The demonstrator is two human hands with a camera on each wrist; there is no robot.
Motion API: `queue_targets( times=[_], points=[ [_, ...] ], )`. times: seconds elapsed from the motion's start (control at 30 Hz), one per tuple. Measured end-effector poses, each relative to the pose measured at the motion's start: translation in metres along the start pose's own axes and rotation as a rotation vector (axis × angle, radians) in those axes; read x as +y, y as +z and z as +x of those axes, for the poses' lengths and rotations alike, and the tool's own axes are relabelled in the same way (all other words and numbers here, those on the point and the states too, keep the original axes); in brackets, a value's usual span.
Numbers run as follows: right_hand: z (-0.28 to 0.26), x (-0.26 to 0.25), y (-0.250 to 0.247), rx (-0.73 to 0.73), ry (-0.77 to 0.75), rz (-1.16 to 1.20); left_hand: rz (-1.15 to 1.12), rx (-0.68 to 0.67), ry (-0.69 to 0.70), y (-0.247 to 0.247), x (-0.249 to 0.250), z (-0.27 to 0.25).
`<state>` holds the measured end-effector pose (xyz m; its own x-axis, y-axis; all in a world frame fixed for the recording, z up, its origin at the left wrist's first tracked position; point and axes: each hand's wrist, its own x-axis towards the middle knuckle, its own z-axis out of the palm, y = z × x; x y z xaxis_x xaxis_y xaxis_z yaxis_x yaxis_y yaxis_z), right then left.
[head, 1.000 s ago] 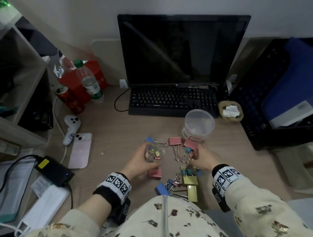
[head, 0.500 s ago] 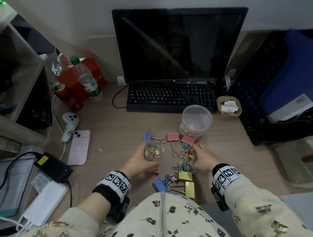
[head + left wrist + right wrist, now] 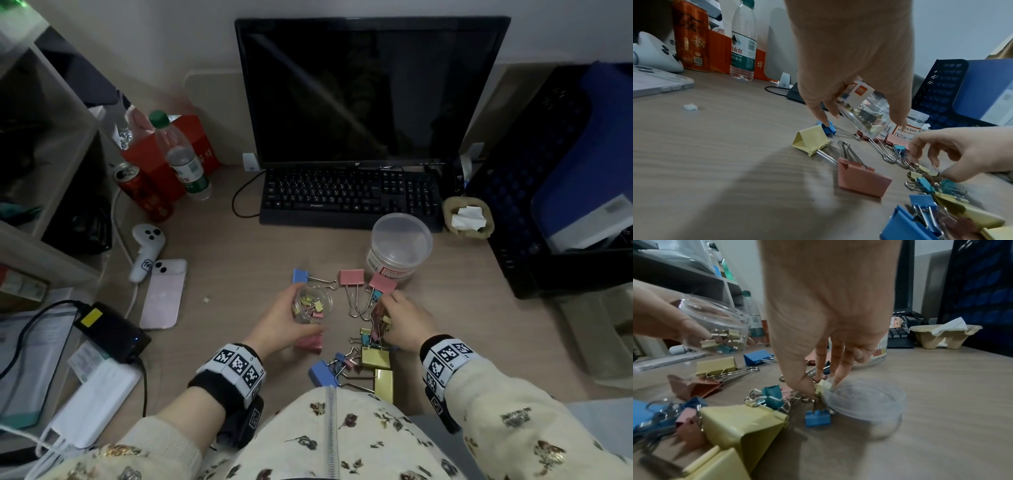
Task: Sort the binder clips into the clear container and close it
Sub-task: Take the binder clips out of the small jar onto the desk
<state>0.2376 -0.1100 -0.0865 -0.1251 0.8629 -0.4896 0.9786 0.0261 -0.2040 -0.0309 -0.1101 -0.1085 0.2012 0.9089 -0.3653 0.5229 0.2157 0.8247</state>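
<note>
- The left hand [image 3: 284, 329] grips the jar [image 3: 311, 305], tilted with its mouth towards the right, which looks meant to shorten each drop; small clips already lie inside.
- The right hand [image 3: 404, 317] pinches a small yellow clip [image 3: 823, 384] out of the pile [image 3: 368, 346]; exactly which fingers hold it is hard to tell.
- The lid [image 3: 865, 402] lies on the desk [image 3: 239, 260] just right of that hand, off until filling ends.
- Large clips stay spread between jar and tub [image 3: 399, 248], which stands farther off.
- Against half a second ago, the jar stays where it was; the right hand has drawn slightly nearer along the pile.
</note>
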Motion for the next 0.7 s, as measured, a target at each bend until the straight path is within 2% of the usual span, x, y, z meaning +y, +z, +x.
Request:
queue_targets(
  times=[0.13,0.33,0.5,0.7],
  points=[
    [0.002,-0.002,0.003,-0.001,-0.038,-0.050,0.019,-0.003,-0.010,-0.001,0.003,-0.002],
    [0.004,-0.002,0.003,0.080,-0.062,-0.101,0.032,0.002,-0.027,-0.002,0.005,-0.005],
    [0.003,-0.002,-0.003,0.107,-0.061,0.020,0.027,0.012,-0.029,-0.002,0.008,-0.005],
    [0.003,0.002,-0.017,0.104,0.015,0.215,0.032,0.031,-0.032,-0.002,0.016,-0.007]
  ],
)
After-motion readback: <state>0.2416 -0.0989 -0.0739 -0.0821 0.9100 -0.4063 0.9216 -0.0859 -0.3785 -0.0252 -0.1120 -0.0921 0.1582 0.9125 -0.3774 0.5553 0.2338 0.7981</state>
